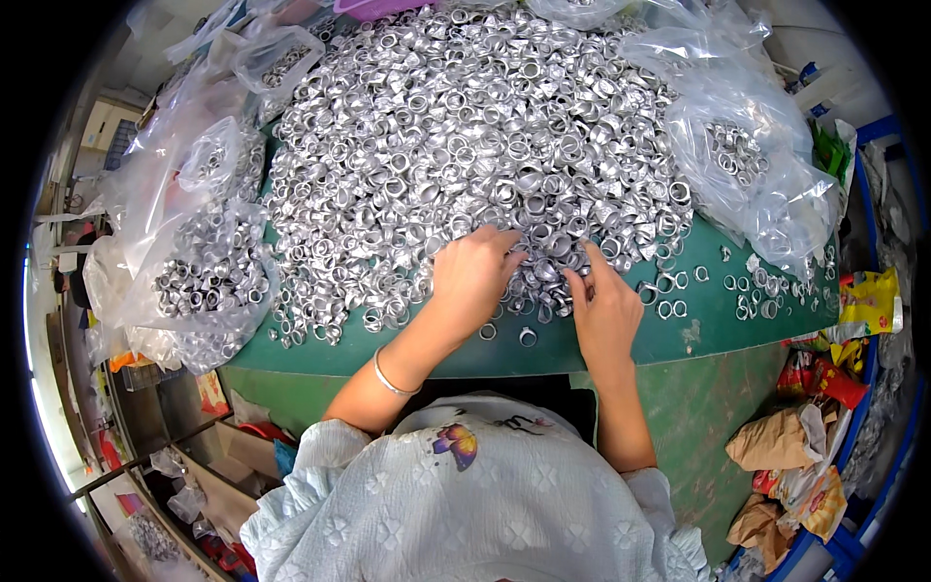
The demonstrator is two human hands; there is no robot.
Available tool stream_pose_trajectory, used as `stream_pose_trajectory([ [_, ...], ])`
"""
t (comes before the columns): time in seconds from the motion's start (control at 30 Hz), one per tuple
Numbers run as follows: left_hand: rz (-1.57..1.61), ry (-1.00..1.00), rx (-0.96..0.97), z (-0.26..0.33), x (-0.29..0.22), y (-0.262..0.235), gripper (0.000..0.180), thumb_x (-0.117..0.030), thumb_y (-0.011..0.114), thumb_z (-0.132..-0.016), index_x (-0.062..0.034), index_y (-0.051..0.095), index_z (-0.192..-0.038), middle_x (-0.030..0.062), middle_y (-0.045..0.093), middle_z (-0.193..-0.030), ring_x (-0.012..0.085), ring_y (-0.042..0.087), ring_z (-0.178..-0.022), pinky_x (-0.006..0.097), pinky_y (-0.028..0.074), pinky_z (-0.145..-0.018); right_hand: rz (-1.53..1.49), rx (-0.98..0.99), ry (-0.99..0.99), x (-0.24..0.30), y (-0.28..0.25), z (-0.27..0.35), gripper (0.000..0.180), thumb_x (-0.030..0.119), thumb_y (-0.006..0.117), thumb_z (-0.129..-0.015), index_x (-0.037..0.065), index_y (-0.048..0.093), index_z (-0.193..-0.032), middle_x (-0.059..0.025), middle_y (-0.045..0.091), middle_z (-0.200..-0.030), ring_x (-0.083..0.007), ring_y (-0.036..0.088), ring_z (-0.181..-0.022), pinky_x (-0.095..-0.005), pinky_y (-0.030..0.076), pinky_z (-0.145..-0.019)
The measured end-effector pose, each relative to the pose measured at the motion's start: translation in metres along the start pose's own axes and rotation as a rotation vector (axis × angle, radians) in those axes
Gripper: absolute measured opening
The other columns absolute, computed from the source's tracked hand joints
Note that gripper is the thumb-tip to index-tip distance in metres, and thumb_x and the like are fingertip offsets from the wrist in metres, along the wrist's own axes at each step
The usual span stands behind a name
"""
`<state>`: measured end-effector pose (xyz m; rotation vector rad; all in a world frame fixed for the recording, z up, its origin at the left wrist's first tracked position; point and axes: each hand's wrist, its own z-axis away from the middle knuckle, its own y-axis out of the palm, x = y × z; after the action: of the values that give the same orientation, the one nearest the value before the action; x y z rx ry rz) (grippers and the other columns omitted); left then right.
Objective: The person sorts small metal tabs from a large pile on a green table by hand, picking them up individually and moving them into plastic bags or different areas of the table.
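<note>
Both hands at frame centre, on the near edge of the silver ring pile [465, 126] covering the green bench [708, 325]. Left hand [472, 276] palm-down, fingers curled into the rings. Right hand [603, 312] edge-on, fingers extended; can't tell if it's pinching one. Clear bags of rings [199, 281] at left, another bag [747, 165] upper right.

Both your forearms reach fwd from the lower edge, bare below the sleeves. Your left hand [472, 274] lies palm down, fingers curled and spread. Your right hand [606, 310] is just beside it, fingers bent, thumb out. Thin bangle on left wrist.
</note>
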<state>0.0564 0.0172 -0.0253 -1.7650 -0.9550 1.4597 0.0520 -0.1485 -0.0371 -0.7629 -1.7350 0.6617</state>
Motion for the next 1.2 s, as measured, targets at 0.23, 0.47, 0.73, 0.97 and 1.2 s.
stream_pose_trajectory([
  [0.23, 0.214, -0.038, -0.149, 0.004, -0.003, -0.008, 0.014, -0.009, 0.069, -0.070, -0.0028, 0.066, -0.082, 0.0096, 0.054, -0.061, 0.0206, 0.050, -0.049, 0.030, 0.039, -0.047, 0.037, 0.077, -0.070, -0.012, 0.000, -0.005, 0.028, 0.014, 0.065, -0.076, 0.004, 0.057, -0.100, -0.0095, 0.058, -0.067, -0.0249, 0.055, -0.054, -0.0347, 0.042, -0.048],
  [0.47, 0.722, -0.162, 0.067, 0.041, -0.023, -0.009, 0.027, -0.005, 0.071, -0.067, -0.0054, 0.067, -0.093, -0.0020, 0.045, -0.057, 0.0037, 0.039, -0.054, 0.020, 0.030, -0.047, -1.646, 0.670, 0.754, -0.010, -0.020, 0.022, 0.023, 0.021, 0.050, -0.089, 0.002, 0.053, -0.100, 0.0031, 0.041, -0.056, -0.0053, 0.034, -0.044, -0.0186, 0.024, -0.038],
  [0.73, 0.736, -0.051, 0.124, 0.048, -0.029, -0.004, 0.031, -0.003, 0.070, -0.067, -0.0043, 0.064, -0.098, 0.0045, 0.046, -0.059, 0.0127, 0.043, -0.053, 0.026, 0.037, -0.049, -2.086, 0.874, 1.001, -0.015, -0.010, 0.044, 0.025, 0.027, 0.040, -0.092, 0.006, 0.051, -0.100, 0.0029, 0.035, -0.053, -0.0060, 0.029, -0.043, -0.0192, 0.022, -0.036],
  [0.97, 0.662, 0.001, 0.144, 0.053, -0.031, -0.010, 0.031, 0.000, 0.067, -0.068, -0.0058, 0.065, -0.098, 0.0029, 0.047, -0.059, 0.0109, 0.043, -0.053, 0.024, 0.036, -0.048, -1.943, 0.787, 0.914, -0.008, -0.012, 0.047, 0.025, 0.024, 0.039, -0.092, 0.004, 0.051, -0.102, 0.0005, 0.038, -0.053, -0.0064, 0.030, -0.042, -0.0190, 0.023, -0.037],
  [1.2, 0.664, 0.042, 0.139, 0.059, -0.032, -0.018, 0.032, 0.003, 0.064, -0.069, -0.0066, 0.064, -0.100, 0.0036, 0.044, -0.058, 0.0132, 0.043, -0.053, 0.025, 0.036, -0.048, -1.734, 0.673, 0.796, 0.005, -0.014, 0.052, 0.026, 0.023, 0.039, -0.092, 0.000, 0.049, -0.098, -0.0033, 0.039, -0.052, -0.0084, 0.033, -0.039, -0.0195, 0.025, -0.036],
])
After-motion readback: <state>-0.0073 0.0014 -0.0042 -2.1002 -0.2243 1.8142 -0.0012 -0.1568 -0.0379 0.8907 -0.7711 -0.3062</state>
